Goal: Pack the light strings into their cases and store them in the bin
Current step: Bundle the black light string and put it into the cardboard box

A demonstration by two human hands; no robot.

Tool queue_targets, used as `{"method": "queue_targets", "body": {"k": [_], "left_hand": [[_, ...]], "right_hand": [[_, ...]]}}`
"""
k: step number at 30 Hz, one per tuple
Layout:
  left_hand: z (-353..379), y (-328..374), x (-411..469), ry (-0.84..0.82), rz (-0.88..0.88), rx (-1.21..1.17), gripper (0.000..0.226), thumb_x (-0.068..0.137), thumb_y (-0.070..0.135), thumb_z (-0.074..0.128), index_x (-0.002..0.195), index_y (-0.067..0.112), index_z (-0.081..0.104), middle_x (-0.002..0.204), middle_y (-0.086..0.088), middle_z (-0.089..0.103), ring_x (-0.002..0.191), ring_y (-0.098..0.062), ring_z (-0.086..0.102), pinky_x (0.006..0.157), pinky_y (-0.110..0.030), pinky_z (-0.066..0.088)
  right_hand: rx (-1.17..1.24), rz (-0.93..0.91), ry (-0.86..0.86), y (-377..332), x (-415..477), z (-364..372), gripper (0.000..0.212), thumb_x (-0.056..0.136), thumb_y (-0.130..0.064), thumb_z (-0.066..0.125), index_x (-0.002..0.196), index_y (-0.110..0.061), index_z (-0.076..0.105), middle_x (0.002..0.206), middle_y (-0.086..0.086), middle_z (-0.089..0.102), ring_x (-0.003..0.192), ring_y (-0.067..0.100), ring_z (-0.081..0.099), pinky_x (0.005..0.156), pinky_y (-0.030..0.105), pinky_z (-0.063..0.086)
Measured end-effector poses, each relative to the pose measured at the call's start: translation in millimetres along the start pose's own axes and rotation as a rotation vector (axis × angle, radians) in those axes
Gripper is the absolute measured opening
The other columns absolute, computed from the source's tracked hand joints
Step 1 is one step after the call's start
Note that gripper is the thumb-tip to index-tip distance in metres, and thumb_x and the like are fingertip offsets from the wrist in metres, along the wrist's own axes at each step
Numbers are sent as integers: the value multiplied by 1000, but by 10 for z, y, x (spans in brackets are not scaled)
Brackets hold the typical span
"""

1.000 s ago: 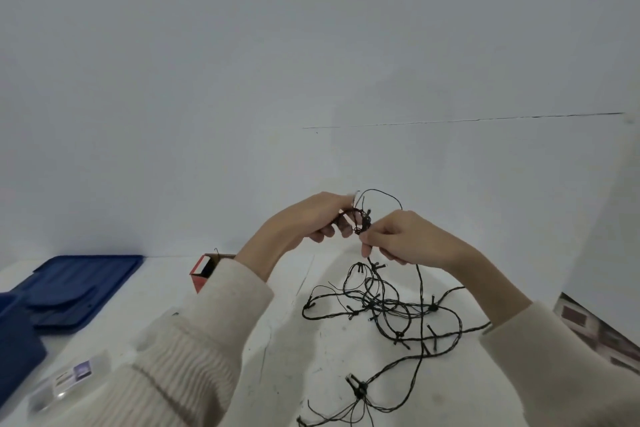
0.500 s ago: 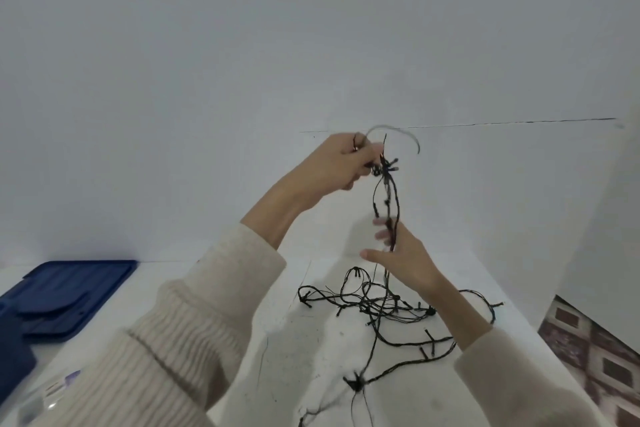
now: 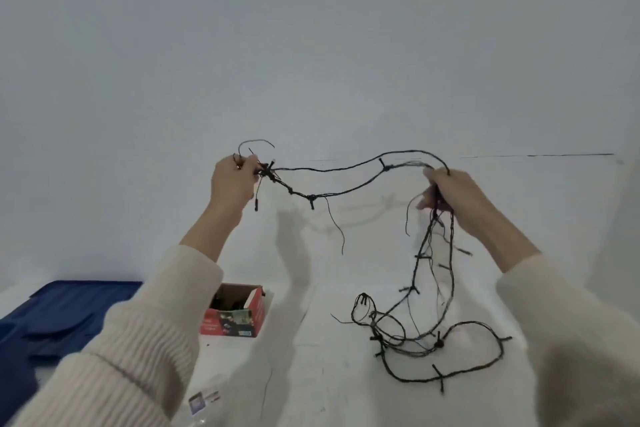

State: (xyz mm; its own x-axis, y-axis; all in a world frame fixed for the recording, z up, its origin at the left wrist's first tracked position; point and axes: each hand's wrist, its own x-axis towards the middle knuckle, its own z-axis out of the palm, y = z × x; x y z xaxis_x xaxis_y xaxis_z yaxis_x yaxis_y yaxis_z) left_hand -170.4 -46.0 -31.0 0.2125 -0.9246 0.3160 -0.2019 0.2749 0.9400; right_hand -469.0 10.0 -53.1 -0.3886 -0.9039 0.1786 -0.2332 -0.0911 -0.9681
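A dark light string is held up in front of a pale wall, stretched across the middle of the frame between two raised hands. One end of it is pinched in a small bunch by the curled fingers and thumb of the left hand, left of centre, with short loose wire ends sticking out above the knuckles. A doubled span sags from there to the right hand, right of centre, whose fingers are curled round several strands gathered together. Below that hand the strands hang down to the white table, where the rest of the string lies in a loose tangle of loops at lower right. An open red cardboard case is seen on the table at lower centre-left, just beside the left cream sleeve; something dark lies inside it, too small to be told. A blue plastic piece rests at the left edge; whether it is a bin or a lid cannot be told. A small clear packet lies near the bottom edge.
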Motion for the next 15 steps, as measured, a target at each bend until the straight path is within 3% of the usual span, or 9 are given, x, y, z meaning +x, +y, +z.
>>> {"method": "queue_targets", "body": {"k": [2, 4, 5, 6, 7, 9, 11, 13, 15], "left_hand": [[-5, -119, -5, -93, 61, 325, 24, 93, 22, 51, 74, 8, 57, 72, -10, 59, 69, -25, 50, 58, -27, 37], [35, -128, -81, -328, 67, 807, 23, 91, 26, 54, 96, 5, 63, 95, -14, 65, 91, -31, 57, 69, -29, 41], [66, -67, -120, -432, 76, 1001, 32, 89, 28, 56, 113, 7, 59, 113, -14, 62, 108, -31, 54, 80, -30, 42], [119, 55, -176, -485, 101, 1050, 44, 88, 27, 57, 128, 11, 49, 127, -13, 54, 120, -30, 46, 91, -33, 39], [178, 216, -236, -509, 147, 928, 57, 87, 23, 58, 139, 15, 36, 136, -10, 47, 127, -27, 39, 97, -35, 37], [286, 572, -352, -568, 159, 314, 74, 84, 18, 60, 146, 25, 21, 142, -2, 41, 129, -17, 37, 103, -33, 34], [383, 802, -397, -668, 127, -68, 83, 79, 25, 66, 146, 30, 17, 130, 4, 54, 125, -14, 46, 106, -34, 33], [414, 924, -414, -805, 120, -91, 68, 84, 28, 66, 142, 23, 29, 91, 5, 66, 92, -13, 65, 94, -33, 47], [380, 963, -402, -840, 154, -27, 34, 95, 28, 52, 121, 7, 55, 57, 9, 48, 49, -7, 50, 65, -24, 53]], "right_hand": [[-70, -125, -26, -586, 25, -15, 30, 93, -25, 51, 65, -15, 44, 53, 3, 39, 31, 9, 37, 43, 24, 42], [-336, -269, -112, -1033, -12, 51, 28, 89, -28, 56, 65, -14, 50, 54, 2, 38, 40, 13, 34, 43, 22, 33], [-473, -326, -186, -1182, -43, 111, 27, 87, -28, 59, 66, -14, 53, 55, 2, 39, 45, 16, 34, 43, 23, 31], [-591, -366, -261, -1290, -83, 187, 26, 86, -29, 62, 66, -13, 56, 56, 2, 39, 48, 17, 34, 44, 23, 31], [-683, -397, -320, -1366, -122, 266, 25, 84, -29, 64, 66, -13, 57, 58, 2, 39, 51, 18, 34, 44, 23, 32], [-756, -443, -398, -1463, -184, 408, 20, 82, -26, 66, 68, -13, 60, 60, 1, 39, 53, 17, 35, 45, 22, 34], [-716, -478, -458, -1530, -224, 460, 10, 83, -13, 60, 73, -11, 62, 60, -1, 43, 54, 15, 37, 47, 21, 37], [-628, -477, -472, -1575, -208, 397, 6, 82, -5, 60, 80, -9, 64, 60, -2, 47, 56, 14, 39, 50, 21, 39], [-542, -447, -472, -1562, -173, 280, 12, 79, -7, 70, 90, -9, 64, 59, -1, 43, 56, 14, 40, 51, 20, 40]]}}
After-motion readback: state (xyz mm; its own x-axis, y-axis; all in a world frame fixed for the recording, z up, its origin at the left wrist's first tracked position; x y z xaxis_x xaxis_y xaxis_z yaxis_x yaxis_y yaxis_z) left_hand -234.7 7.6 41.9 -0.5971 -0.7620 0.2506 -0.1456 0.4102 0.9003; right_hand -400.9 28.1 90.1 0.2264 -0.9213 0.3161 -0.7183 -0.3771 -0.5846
